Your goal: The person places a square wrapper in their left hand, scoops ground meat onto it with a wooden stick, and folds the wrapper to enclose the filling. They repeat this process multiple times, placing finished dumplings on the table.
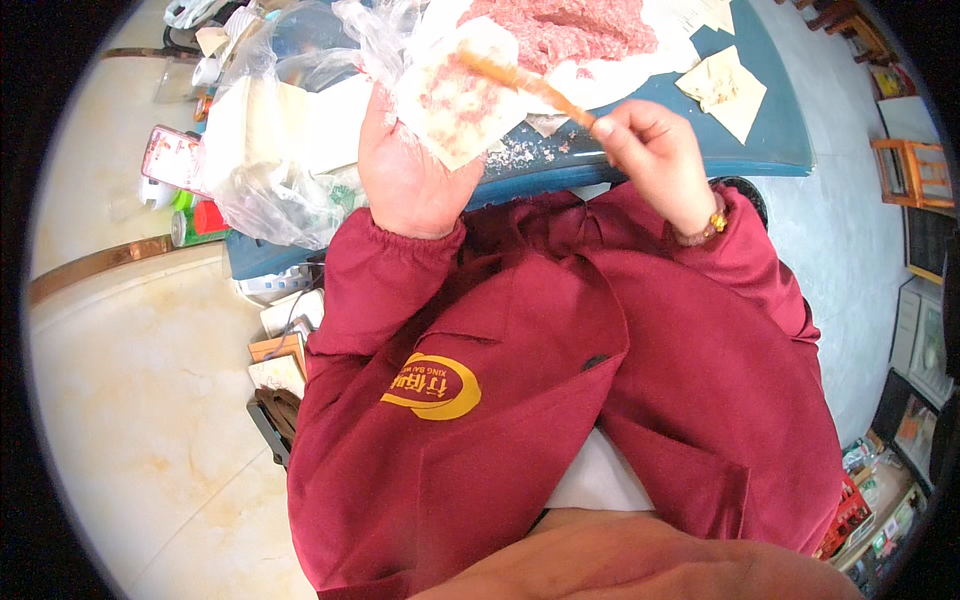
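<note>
On the open palm of my left hand [420, 184] lies a square dough wrapper [461, 105] smeared with a thin layer of minced meat. My right hand [652, 154] grips a wooden spatula [551, 96] near one end, and its blurred far end is over the top of the wrapper. Beyond both hands, a large mound of raw minced meat [570, 30] rests on a white sheet or tray [637, 75]. A stack of wrappers [259, 124] sits in a clear plastic bag [277, 214] left of my left hand.
The blue table [780, 135] has pale crumbs [529, 154] near its front edge. A filled, folded-looking wrapper [724, 90] lies at the right. Left of the bag are a pink-edged card or phone [172, 157] and a green can [184, 227]. Wooden stools [911, 172] stand at the far right.
</note>
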`<act>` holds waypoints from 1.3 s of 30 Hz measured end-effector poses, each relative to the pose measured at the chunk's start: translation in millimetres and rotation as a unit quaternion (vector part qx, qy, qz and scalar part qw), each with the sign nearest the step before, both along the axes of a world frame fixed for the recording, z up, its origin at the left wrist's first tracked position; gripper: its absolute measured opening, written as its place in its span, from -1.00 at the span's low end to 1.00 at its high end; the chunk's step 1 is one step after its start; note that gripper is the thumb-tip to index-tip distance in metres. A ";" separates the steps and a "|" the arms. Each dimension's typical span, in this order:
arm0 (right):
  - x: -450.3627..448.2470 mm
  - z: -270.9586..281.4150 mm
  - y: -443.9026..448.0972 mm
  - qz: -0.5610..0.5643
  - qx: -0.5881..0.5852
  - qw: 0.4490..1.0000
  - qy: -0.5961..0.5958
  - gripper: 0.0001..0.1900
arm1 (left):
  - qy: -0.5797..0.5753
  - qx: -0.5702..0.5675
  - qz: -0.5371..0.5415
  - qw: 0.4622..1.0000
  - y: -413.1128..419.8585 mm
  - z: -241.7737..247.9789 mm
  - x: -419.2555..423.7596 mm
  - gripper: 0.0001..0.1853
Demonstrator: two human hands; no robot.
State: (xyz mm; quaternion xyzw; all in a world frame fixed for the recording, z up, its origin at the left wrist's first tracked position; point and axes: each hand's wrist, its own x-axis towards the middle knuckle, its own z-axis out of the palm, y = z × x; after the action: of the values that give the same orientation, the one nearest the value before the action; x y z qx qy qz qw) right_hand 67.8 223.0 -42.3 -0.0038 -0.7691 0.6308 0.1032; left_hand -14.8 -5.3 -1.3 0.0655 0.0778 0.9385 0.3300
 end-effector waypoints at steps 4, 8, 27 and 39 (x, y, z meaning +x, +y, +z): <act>6.5 6.4 8.2 -0.006 -0.031 0.998 -0.054 -0.73 | 0.031 -0.033 0.014 0.999 -4.0 2.0 -7.7 -0.36; 20.3 6.7 4.5 0.048 -0.005 0.997 -0.052 -0.75 | 0.038 -0.033 0.033 0.998 2.9 6.1 -7.2 -0.36; -34.0 13.3 127.5 -0.021 0.361 0.930 -0.074 -0.67 | 0.070 0.017 -0.057 0.996 -5.7 -1.5 -31.4 -0.35; 25.6 27.7 62.0 -0.087 0.444 0.850 0.271 -0.83 | 0.082 0.027 -0.097 0.992 1.7 8.5 -28.7 -0.36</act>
State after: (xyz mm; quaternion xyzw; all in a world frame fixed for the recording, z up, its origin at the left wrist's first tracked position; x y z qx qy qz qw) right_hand 93.3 285.0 -14.7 0.1463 -0.9051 0.1868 0.3527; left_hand -43.5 -3.6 7.2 0.1582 0.0728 0.8953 0.4100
